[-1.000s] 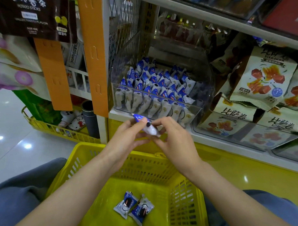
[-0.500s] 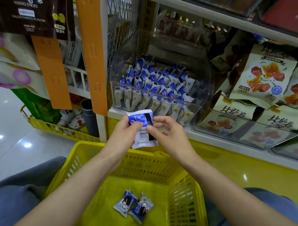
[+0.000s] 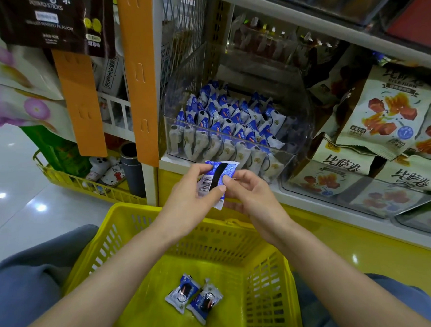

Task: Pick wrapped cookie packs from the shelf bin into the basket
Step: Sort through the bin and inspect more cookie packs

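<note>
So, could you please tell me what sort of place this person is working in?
Probably a small grocery or convenience store: a clear bin full of wrapped cookie packs, printed snack bags stacked beside it on the shelving, and a yellow shopping basket set below.

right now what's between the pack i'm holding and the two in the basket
Head view: below the held pack, the basket's rim and mesh wall, then bare floor to the two packs.

Left hand [image 3: 186,197], right hand [image 3: 253,195] meet, both pinch grip; forearms bare, converging.
</note>
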A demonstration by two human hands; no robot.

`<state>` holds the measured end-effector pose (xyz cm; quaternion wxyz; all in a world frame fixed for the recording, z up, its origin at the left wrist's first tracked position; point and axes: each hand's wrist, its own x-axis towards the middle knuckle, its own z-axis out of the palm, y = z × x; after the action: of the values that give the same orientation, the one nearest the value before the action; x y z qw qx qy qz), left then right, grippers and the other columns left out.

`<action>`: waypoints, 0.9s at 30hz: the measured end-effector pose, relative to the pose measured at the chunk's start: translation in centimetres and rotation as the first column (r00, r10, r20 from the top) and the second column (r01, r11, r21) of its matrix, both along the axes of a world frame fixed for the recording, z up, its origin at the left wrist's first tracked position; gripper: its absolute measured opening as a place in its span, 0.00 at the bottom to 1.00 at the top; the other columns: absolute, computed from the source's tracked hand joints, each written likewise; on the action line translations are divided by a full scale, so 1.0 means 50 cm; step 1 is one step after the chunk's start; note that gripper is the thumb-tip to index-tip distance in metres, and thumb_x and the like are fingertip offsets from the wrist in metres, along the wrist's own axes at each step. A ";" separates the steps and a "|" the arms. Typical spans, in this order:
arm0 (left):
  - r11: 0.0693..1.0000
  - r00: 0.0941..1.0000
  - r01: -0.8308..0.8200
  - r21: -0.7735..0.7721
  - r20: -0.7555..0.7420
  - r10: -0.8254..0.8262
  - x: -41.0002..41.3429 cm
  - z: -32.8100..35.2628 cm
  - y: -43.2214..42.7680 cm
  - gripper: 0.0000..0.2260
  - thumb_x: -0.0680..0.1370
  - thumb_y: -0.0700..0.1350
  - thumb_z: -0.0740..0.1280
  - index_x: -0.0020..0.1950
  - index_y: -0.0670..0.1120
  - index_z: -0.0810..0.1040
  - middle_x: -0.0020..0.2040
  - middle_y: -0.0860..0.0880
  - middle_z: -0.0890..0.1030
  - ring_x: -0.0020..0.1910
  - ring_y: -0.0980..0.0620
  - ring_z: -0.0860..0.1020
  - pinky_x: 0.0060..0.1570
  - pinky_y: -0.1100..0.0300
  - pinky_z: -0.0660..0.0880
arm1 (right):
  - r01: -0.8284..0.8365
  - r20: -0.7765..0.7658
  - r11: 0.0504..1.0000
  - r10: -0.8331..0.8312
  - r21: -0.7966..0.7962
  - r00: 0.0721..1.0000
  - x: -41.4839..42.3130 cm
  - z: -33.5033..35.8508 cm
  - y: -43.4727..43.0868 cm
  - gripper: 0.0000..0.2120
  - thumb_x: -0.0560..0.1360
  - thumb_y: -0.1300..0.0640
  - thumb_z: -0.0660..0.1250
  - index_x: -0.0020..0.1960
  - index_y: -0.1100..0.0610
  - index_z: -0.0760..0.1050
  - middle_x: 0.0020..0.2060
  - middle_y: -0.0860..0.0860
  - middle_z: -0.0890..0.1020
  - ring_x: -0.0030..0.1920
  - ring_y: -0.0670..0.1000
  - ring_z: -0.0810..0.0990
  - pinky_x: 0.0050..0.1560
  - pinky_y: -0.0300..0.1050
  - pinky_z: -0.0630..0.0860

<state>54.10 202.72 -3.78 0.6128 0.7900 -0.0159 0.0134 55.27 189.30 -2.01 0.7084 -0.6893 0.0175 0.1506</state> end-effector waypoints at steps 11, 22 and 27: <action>0.985 0.993 0.118 0.124 -0.018 -0.116 0.000 0.005 0.006 0.17 0.80 0.44 0.59 0.69 0.53 0.69 0.58 0.50 0.78 0.52 0.50 0.77 0.54 0.55 0.73 | 0.003 -0.018 1.000 -0.003 0.000 1.000 0.003 -0.010 0.003 0.16 0.77 0.57 0.64 0.63 0.57 0.69 0.53 0.56 0.81 0.47 0.51 0.80 0.47 0.43 0.80; 0.987 0.992 0.121 0.107 -0.032 -0.119 -0.005 0.012 0.010 0.14 0.80 0.44 0.58 0.65 0.48 0.73 0.52 0.49 0.81 0.48 0.53 0.81 0.49 0.51 0.79 | 0.071 0.063 0.989 -0.063 -0.132 0.996 0.002 -0.004 0.006 0.15 0.76 0.52 0.63 0.61 0.55 0.71 0.54 0.54 0.80 0.46 0.47 0.79 0.39 0.32 0.75; 0.996 0.999 0.049 0.074 0.005 -0.049 -0.001 0.014 0.006 0.12 0.77 0.44 0.65 0.60 0.46 0.77 0.47 0.47 0.81 0.46 0.46 0.80 0.50 0.47 0.77 | 0.082 0.008 0.996 -0.082 -0.037 0.997 -0.002 -0.004 0.006 0.21 0.75 0.54 0.66 0.64 0.59 0.66 0.57 0.56 0.78 0.49 0.48 0.81 0.49 0.40 0.78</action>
<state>54.03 203.01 -3.08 0.5833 0.8113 -0.0379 0.0007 55.17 189.59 -2.18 0.7011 -0.7016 0.0464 0.1189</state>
